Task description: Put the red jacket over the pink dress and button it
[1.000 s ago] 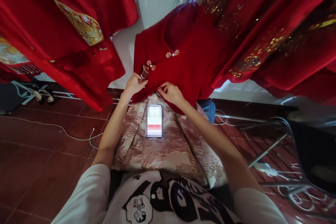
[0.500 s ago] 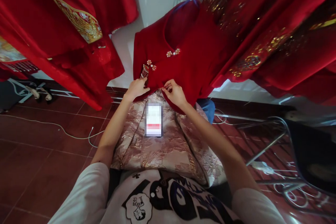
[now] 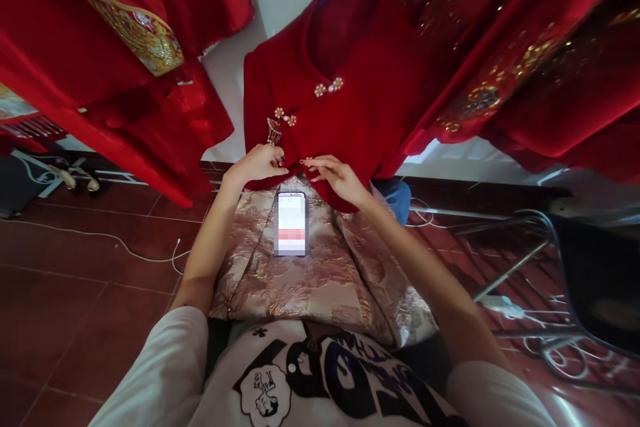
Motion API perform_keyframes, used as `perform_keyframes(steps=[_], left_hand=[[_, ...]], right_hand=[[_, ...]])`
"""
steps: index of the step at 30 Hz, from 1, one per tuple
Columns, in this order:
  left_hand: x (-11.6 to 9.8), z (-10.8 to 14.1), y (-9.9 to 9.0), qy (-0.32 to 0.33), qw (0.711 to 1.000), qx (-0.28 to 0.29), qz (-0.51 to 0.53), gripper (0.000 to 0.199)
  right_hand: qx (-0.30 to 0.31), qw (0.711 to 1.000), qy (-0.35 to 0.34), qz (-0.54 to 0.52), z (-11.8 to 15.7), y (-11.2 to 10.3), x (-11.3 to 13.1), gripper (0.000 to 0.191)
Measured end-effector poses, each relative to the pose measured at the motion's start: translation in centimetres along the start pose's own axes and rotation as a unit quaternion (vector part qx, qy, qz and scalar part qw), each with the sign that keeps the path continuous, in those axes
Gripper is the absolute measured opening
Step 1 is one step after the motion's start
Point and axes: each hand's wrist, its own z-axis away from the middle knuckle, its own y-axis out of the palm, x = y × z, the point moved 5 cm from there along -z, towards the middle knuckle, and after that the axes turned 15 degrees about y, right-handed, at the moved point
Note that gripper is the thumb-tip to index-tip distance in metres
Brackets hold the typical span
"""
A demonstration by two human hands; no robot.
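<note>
- Location: the red garment (image 3: 327,123) is in front of the person, its lower edge over brocade cloth (image 3: 310,287).
- Done: 2 beaded fasteners (image 3: 329,87) on the garment's upper front appear secured; a tassel ornament (image 3: 273,131) hangs below 1.
- Left: the small beaded piece (image 3: 307,161) near the garment's lower edge appears unfinished.
- Right hand (image 3: 340,179): fingertips touching this piece; grip cannot be confirmed.
- Left hand (image 3: 257,163): fingers curled against the garment, below the tassel; contents cannot be determined.

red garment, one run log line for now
left hand: at red garment, below tassel ornament | right hand: at garment's edge | phone: on patterned fabric
</note>
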Motion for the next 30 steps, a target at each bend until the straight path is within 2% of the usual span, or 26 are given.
perform_keyframes(steps=[2,5,7,10,14,17,21,26,30], left_hand=[[1.1,0.4,-0.7,-0.009,0.999,-0.020,0.025,0.015],[2.3,1.1,-1.9,-0.027,0.996,-0.065,0.059,0.022],[2.7,1.4,-2.1,-0.033,0.993,-0.060,0.097,0.026],[2.8,1.5,-2.0,-0.031,0.987,-0.040,0.152,0.031],[2.4,1.4,-1.7,-0.040,0.980,-0.020,0.192,0.026],[1.7,1.3,-1.6,-0.049,0.980,-0.008,0.192,0.020],[0.9,1.4,-2.0,-0.048,0.983,-0.021,0.173,0.018],[1.2,1.4,-2.0,-0.056,0.982,-0.049,0.174,0.018],[1.7,0.8,-1.6,-0.057,0.985,-0.064,0.148,0.017]], right_hand=[[0.010,1.000,0.008,-0.003,0.4,0.1,-0.2,0.048],[-0.013,1.000,0.004,0.026,0.7,0.0,-0.3,0.038],[-0.017,0.999,-0.006,0.032,0.7,0.2,-0.5,0.035],[0.017,1.000,-0.018,0.002,0.8,0.9,-0.7,0.043],[0.048,0.998,-0.028,-0.009,1.0,1.9,0.0,0.050],[0.054,0.998,-0.015,0.011,0.5,2.9,0.4,0.048],[0.043,0.999,-0.011,0.025,-0.9,3.7,0.0,0.044],[0.052,0.998,-0.009,0.030,-1.9,4.4,-0.8,0.050],[0.026,0.995,-0.021,0.098,-1.7,4.6,-0.2,0.052]])
